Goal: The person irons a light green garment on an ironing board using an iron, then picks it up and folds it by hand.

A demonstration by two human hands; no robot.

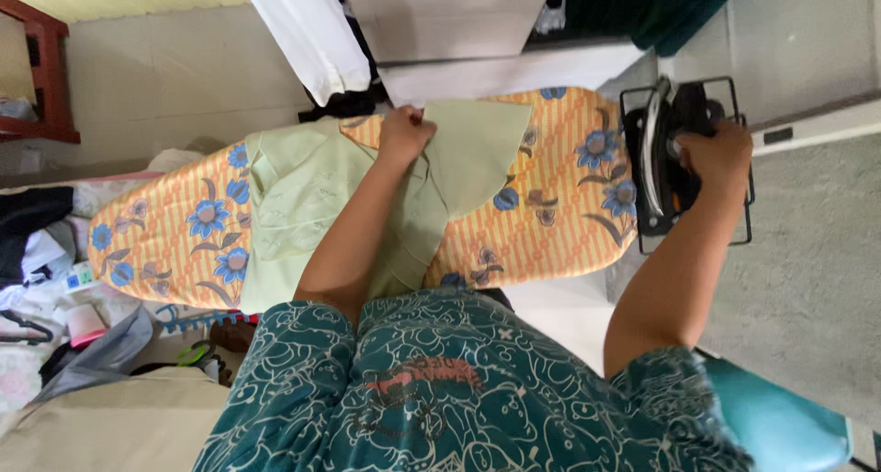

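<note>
A pale green shirt (pixel 303 206) lies spread over an ironing board (pixel 560 215) with an orange striped cover and blue flowers. My left hand (pixel 404 134) pinches a folded part of the shirt near the board's far edge. My right hand (pixel 720 155) grips the handle of a black and silver iron (pixel 665 155), which rests on a wire stand (pixel 743 233) at the board's right end.
Clothes, hangers and small items (pixel 55 279) are piled on the left. White fabric (pixel 307 32) hangs beyond the board, next to a white cabinet (pixel 459 22). A teal seat (pixel 780 417) is at the lower right. Grey floor lies on the right.
</note>
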